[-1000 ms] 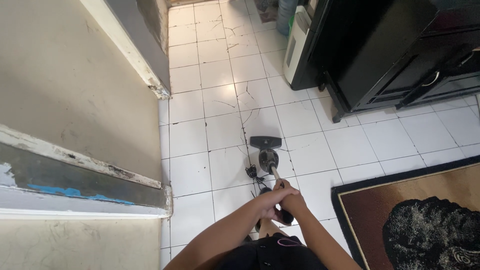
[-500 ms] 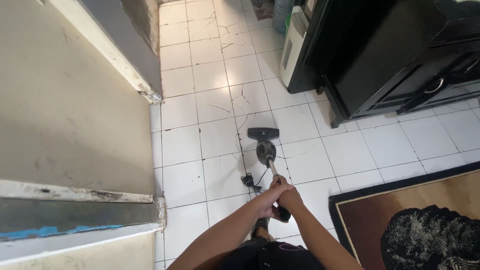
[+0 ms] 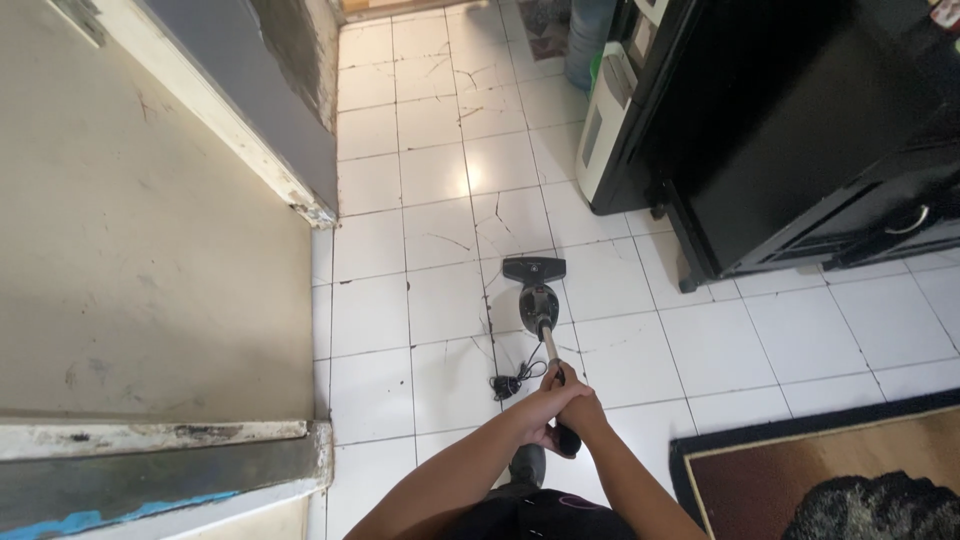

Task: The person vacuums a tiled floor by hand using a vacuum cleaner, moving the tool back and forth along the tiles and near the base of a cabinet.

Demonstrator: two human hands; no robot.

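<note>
Both hands, left hand (image 3: 537,415) and right hand (image 3: 578,408), are closed around the handle of the stick vacuum (image 3: 537,297), whose head rests on the white tiled floor (image 3: 440,180). The bundled cord (image 3: 510,380) dangles beside the shaft. Risk: it may snag underfoot or be run over.

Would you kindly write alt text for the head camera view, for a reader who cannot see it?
Both hands, left hand and right hand, grip the handle of a black stick vacuum whose head rests on a cracked white tile floor. A black cabinet stands to the right, a dark-bordered rug at lower right.
</note>
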